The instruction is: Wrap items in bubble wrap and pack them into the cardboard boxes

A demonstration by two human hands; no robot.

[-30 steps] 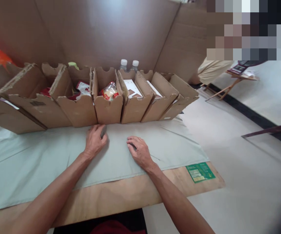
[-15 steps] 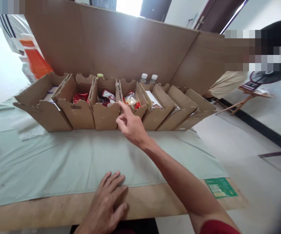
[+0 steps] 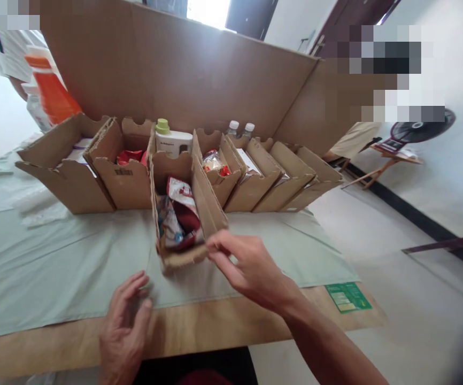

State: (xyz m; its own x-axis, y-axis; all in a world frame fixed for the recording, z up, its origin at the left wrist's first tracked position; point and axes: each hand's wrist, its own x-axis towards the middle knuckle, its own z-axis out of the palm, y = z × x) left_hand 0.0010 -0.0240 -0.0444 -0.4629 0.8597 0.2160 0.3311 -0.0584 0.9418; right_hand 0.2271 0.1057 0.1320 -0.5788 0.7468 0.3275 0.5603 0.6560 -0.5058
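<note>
A narrow cardboard box (image 3: 205, 206) holding red and white snack packets (image 3: 177, 214) stands pulled out of a row of similar boxes, towards me. My right hand (image 3: 247, 267) pinches its near front corner with thumb and fingers. My left hand (image 3: 125, 326) hovers open just left of the box, over the table's wooden edge, touching nothing. A white bottle with a green cap (image 3: 171, 140) shows in the gap behind the pulled-out box.
The row of cardboard boxes (image 3: 79, 184) sits on a pale green cloth (image 3: 55, 267) before a tall cardboard wall (image 3: 183, 69). Two clear bottles (image 3: 240, 128) stand behind. A green label (image 3: 347, 297) lies at the table's right corner. A person sits far right.
My right hand went from pointing at the row to gripping one box, which has slid out towards me. My left hand lifted off the table edge and shifted left.
</note>
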